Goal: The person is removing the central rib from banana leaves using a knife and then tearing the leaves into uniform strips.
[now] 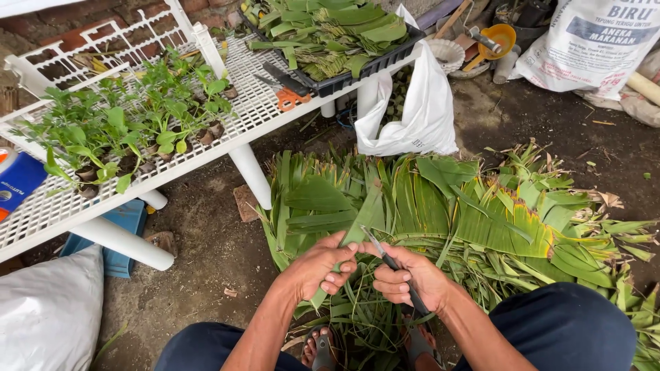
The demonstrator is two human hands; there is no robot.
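Observation:
My left hand grips a long green leaf strip that runs up and away from me. Close beside it, my right hand is closed around a small knife, its thin blade angled up toward the strip near my left thumb. Both hands hover low between my knees, over a big heap of cut banana leaves on the dirt ground. My sandalled feet show just beneath the hands.
A white slatted rack at left carries small seedlings, orange-handled scissors and a black tray of folded leaves. A white plastic bag hangs by it. A white sack lies lower left, a printed sack upper right.

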